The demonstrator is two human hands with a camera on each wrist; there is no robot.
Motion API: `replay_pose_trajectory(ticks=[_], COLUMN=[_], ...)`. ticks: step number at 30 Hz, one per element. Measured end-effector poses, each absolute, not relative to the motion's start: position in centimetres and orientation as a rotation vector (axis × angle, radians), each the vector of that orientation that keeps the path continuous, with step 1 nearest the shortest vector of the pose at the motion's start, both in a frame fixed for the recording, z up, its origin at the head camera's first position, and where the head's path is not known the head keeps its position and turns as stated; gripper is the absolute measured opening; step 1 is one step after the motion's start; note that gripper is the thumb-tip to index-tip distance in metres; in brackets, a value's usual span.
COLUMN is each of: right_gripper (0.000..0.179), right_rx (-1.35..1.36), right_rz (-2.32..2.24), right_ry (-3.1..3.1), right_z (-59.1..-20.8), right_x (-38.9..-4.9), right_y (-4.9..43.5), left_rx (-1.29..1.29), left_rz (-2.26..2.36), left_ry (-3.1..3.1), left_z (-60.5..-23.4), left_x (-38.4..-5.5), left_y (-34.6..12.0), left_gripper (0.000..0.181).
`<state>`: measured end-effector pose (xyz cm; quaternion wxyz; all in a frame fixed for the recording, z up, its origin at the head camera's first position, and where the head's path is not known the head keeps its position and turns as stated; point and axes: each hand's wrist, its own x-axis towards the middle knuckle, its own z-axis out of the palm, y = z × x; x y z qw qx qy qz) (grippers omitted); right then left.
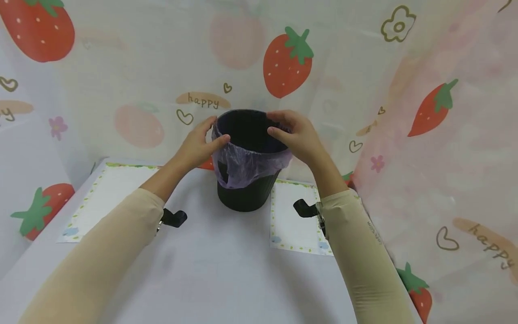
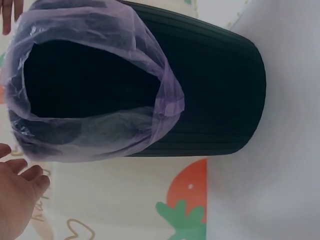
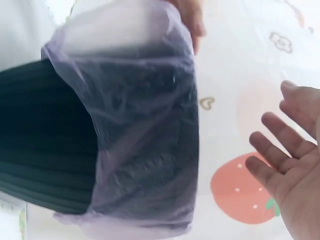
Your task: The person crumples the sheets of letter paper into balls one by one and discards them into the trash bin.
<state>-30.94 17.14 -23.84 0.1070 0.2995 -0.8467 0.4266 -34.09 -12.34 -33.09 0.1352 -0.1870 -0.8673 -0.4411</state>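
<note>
A dark ribbed trash bin (image 1: 244, 198) stands upright on the white tabletop. Over its rim a thin purple trash bag (image 1: 248, 168) is folded down, covering the upper outside wall. My left hand (image 1: 200, 146) is at the bin's left rim, thumb toward the front; in the left wrist view its fingers (image 2: 31, 174) lie loosely bent beside the bag's edge. At the right rim is my right hand (image 1: 299, 135), thumb and fingers reaching over the opening in the head view. The right wrist view has that hand (image 3: 295, 160) with spread fingers, apart from the bag.
White sheets with a leafy border lie on the table, one at the left (image 1: 109, 193) and one at the right (image 1: 297, 220). A strawberry-print curtain (image 1: 340, 49) hangs close behind the bin and along the right side. Both wrists carry small black cameras.
</note>
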Motion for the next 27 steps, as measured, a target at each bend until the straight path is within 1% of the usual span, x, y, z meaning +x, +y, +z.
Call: replay_pose_trajectory(ticks=[3, 7, 15, 22, 27], right_gripper=[0.042, 0.041, 0.04, 0.04, 0.039], right_rx=[0.894, 0.92, 0.998, 1.082, 1.143], right_rz=[1.269, 1.272, 1.258, 1.239, 1.268], right_ry=[-2.458, -2.424, -2.3, -2.234, -2.234], right_z=[-24.5, -25.6, -27.8, -29.7, -31.5], right_x=[-30.0, -29.0, -27.3, -25.5, -24.3], right_y=[16.9, 16.6, 15.0, 13.0, 11.5], left_rx=[-0.556, -0.566, -0.559, -0.427, -0.344], left_rz=[-1.278, -1.257, -1.281, -1.264, -1.181], left_ry=[-2.489, -2.514, -2.494, -2.536, -2.602], left_z=[-32.8, -32.8, -33.5, -34.6, -36.3], left_x=[-33.3, -31.8, -27.6, -23.8, -22.2], left_y=[-12.6, -13.7, -18.0, -22.5, -25.8], left_gripper=[0.086, 0.082, 0.075, 0.071, 0.07])
